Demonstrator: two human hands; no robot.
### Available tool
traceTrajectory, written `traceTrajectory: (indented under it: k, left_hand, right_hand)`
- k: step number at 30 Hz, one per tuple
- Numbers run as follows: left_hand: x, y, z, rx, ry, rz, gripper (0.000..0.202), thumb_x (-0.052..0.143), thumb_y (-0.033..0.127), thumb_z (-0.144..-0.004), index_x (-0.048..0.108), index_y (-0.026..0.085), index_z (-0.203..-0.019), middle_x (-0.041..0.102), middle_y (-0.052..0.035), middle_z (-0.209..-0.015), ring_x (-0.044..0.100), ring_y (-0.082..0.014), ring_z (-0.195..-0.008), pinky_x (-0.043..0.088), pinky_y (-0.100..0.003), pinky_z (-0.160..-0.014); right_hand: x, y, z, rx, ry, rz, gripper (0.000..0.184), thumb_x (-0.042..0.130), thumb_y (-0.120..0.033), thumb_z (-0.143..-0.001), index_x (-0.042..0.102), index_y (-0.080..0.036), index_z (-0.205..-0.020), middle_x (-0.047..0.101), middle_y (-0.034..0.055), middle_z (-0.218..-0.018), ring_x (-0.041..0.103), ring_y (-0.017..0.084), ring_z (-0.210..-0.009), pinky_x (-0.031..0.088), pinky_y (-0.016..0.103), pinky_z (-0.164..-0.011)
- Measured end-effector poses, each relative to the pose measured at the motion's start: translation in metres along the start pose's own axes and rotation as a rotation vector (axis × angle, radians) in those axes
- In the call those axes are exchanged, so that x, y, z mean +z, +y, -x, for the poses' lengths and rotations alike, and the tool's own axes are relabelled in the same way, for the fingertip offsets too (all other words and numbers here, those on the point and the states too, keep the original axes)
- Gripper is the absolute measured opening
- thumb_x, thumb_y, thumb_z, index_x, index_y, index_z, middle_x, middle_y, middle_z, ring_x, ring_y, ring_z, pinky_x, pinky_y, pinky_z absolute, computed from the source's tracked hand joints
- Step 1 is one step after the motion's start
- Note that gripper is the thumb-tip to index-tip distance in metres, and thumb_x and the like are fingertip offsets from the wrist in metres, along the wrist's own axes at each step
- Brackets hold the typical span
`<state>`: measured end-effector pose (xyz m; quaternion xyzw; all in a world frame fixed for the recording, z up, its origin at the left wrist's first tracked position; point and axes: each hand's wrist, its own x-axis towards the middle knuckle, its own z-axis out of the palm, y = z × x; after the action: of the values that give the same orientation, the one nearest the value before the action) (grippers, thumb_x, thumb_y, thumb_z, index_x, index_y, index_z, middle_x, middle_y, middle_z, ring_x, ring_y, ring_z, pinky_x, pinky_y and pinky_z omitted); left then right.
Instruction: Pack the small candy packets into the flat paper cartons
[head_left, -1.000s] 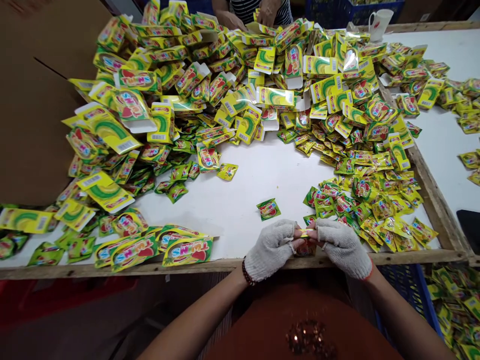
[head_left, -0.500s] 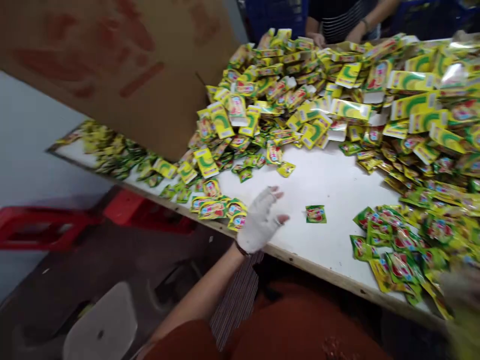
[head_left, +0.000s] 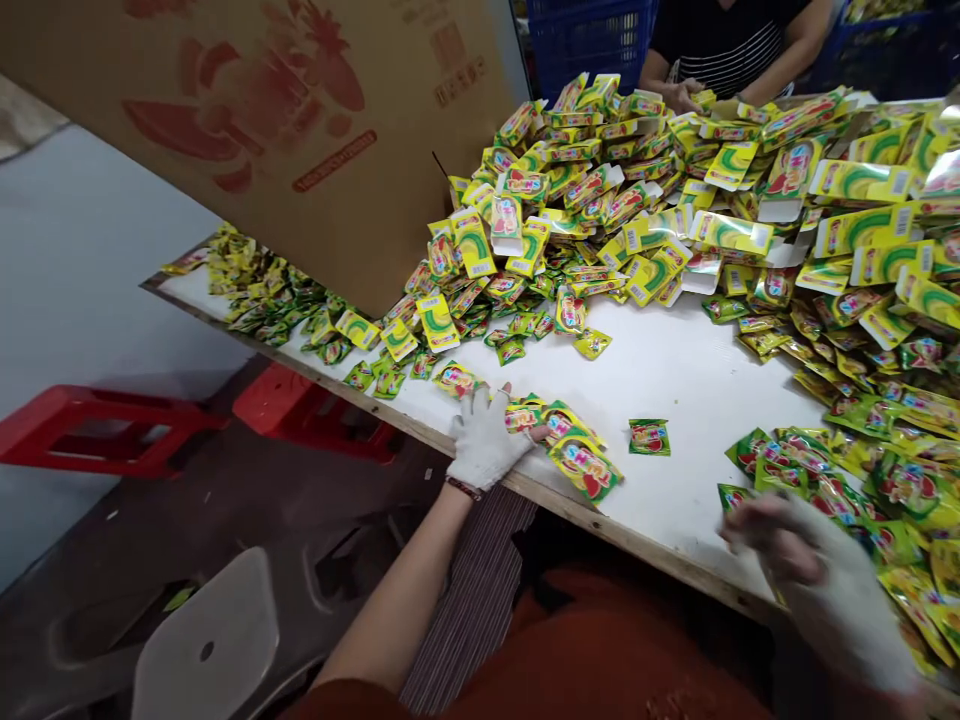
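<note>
My left hand (head_left: 487,435), in a white fingerless glove, lies with fingers spread at the table's near edge. Its fingers touch a few flat yellow-green candy packs (head_left: 585,465), which fan out to its right; another pack (head_left: 456,379) lies just beyond the fingertips. My right hand (head_left: 817,575), also gloved, is blurred by motion over the near edge at the right. Its fingers are loosely curled, apart from the thumb, and nothing shows between them. Beside it lies a heap of small green sachets (head_left: 832,490). A single green sachet (head_left: 649,437) lies between the hands.
A big heap of yellow cartons (head_left: 652,270) covers the far side of the white table (head_left: 667,370). On the left stands a large cardboard box (head_left: 360,230). Across the table is a person in a striped top (head_left: 712,60). Red stools (head_left: 105,430) and a grey stool (head_left: 210,640) stand below left.
My left hand has shifted left onto the packs, which now lie spread to its right. My right hand has come in from the right edge toward the middle. The view has shifted slightly.
</note>
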<state>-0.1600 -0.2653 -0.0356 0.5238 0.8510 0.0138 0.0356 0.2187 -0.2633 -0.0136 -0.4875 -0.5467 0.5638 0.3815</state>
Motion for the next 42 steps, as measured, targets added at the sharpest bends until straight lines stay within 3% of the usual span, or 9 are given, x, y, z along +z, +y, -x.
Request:
traceTrajectory:
  k: [4,7,10,13,19,23,29,34,42]
  left_hand:
    - [-0.013,0.048,0.013,0.087,0.093,0.046,0.082,0.058,0.061,-0.082,0.039,0.013,-0.146,0.028,-0.0272,-0.153,0.023,-0.0481,-0.141,0.027,-0.065,-0.106]
    - [-0.028,0.07,0.02,0.611,0.17,0.087,0.054,0.058,0.04,-0.089,0.049,0.018,-0.138,0.039,-0.0174,-0.151,0.027,-0.0387,-0.142,0.022,-0.059,-0.113]
    - [-0.035,0.094,0.026,1.154,0.018,0.024,0.034,0.05,0.02,-0.092,0.057,0.021,-0.126,0.06,-0.0084,-0.132,0.045,-0.0294,-0.13,0.029,-0.051,-0.111]
    - [-0.037,0.117,0.029,1.301,-0.066,-0.072,0.03,0.045,0.013,-0.093,0.058,0.018,-0.12,0.066,-0.0088,-0.113,0.056,-0.026,-0.11,0.04,-0.045,-0.097]
    - [-0.045,0.133,0.033,1.214,-0.207,-0.175,0.014,0.064,0.024,-0.076,0.063,0.016,-0.087,0.064,-0.0122,-0.096,0.058,-0.0311,-0.095,0.045,-0.044,-0.077]
    - [-0.047,0.127,0.037,1.14,-0.287,-0.103,0.02,0.065,0.018,-0.069,0.061,0.016,-0.089,0.066,-0.0106,-0.092,0.06,-0.0305,-0.09,0.046,-0.042,-0.075]
    - [-0.027,0.119,0.054,0.736,-0.328,0.678,0.012,0.063,0.025,-0.081,0.059,0.02,-0.092,0.067,-0.0041,-0.09,0.063,-0.021,-0.085,0.049,-0.035,-0.077]
    - [0.007,0.133,0.076,0.424,-0.431,1.391,0.03,0.065,0.03,-0.08,0.047,0.02,-0.102,0.068,-0.0051,-0.1,0.068,-0.019,-0.09,0.055,-0.035,-0.081]
    - [0.023,0.135,0.068,0.537,-0.498,1.402,0.033,0.068,0.031,-0.077,0.062,0.016,-0.105,0.071,-0.0072,-0.101,0.066,-0.0213,-0.095,0.055,-0.038,-0.087]
  right_hand:
    - [0.049,0.003,-0.023,-0.129,-0.185,0.428,0.024,0.059,-0.019,-0.085,0.064,-0.022,-0.108,0.065,0.0079,-0.106,0.064,0.024,-0.095,0.051,0.037,-0.083]
    - [0.06,0.005,-0.029,-0.178,-0.186,0.569,0.025,0.051,-0.012,-0.086,0.061,-0.02,-0.108,0.063,0.0075,-0.103,0.061,0.022,-0.094,0.049,0.035,-0.083]
    - [0.056,0.01,-0.026,-0.199,-0.142,0.632,0.019,0.051,-0.011,-0.087,0.06,-0.019,-0.102,0.063,0.0067,-0.097,0.06,0.021,-0.09,0.048,0.034,-0.082]
    - [0.054,0.013,-0.02,-0.217,-0.165,0.68,0.014,0.053,-0.012,-0.086,0.061,-0.019,-0.094,0.062,0.005,-0.09,0.059,0.021,-0.084,0.047,0.033,-0.077]
    - [0.048,0.019,-0.011,-0.231,0.097,0.568,0.026,0.055,-0.02,-0.088,0.061,-0.018,-0.113,0.066,0.0096,-0.107,0.062,0.023,-0.1,0.05,0.035,-0.087]
    - [0.038,0.026,-0.006,-0.165,0.158,0.463,0.024,0.056,-0.023,-0.087,0.063,-0.018,-0.11,0.068,0.0103,-0.108,0.065,0.024,-0.102,0.052,0.039,-0.09]
    - [0.039,0.031,-0.004,-0.106,0.166,0.181,0.024,0.058,-0.032,-0.087,0.06,-0.021,-0.108,0.069,0.0092,-0.105,0.067,0.023,-0.099,0.054,0.039,-0.089]
    - [0.048,0.03,-0.006,-0.142,0.152,-0.013,0.025,0.068,-0.029,-0.078,0.049,-0.023,-0.093,0.064,0.0028,-0.093,0.067,0.02,-0.088,0.057,0.034,-0.079]
    - [0.047,0.032,-0.008,-0.223,0.109,-0.002,0.026,0.064,-0.032,-0.081,0.054,-0.022,-0.102,0.068,0.0048,-0.1,0.066,0.02,-0.093,0.055,0.035,-0.084]
